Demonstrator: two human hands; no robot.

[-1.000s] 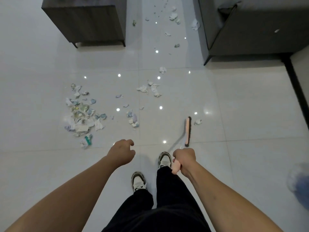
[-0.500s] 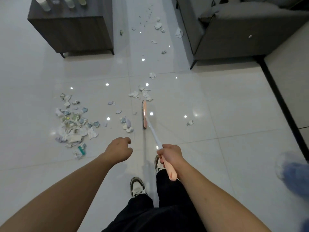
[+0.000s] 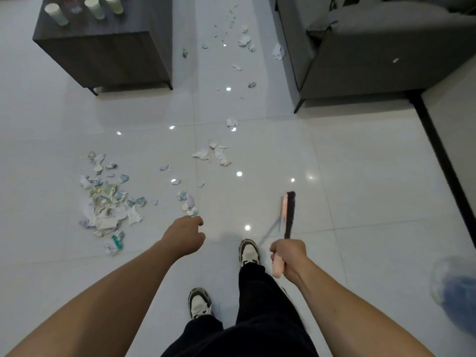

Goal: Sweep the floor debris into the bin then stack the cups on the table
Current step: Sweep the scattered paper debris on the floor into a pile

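My right hand (image 3: 289, 257) grips the pink handle of a broom, whose dark-bristled head (image 3: 288, 213) rests on the white tiles ahead and right of my feet. My left hand (image 3: 185, 235) hangs loosely curled over the floor and holds nothing. A pile of torn paper scraps (image 3: 108, 204) lies to the left. Smaller scraps (image 3: 213, 153) sit ahead, and more scraps (image 3: 242, 42) trail away between the furniture. Several pale cups (image 3: 91, 7) stand apart on the dark table (image 3: 103, 47) at the top left. No bin shows.
A grey sofa (image 3: 373, 55) stands at the top right, its leg near the far scraps. A dark baseboard (image 3: 443, 155) runs down the right wall. A blurred blue-white object (image 3: 456, 287) sits at the right edge. My shoes (image 3: 248, 252) are just below the broom.
The broom head has swung from the middle scraps back to the right of my feet. The view has shifted so the cups on the table show more fully.
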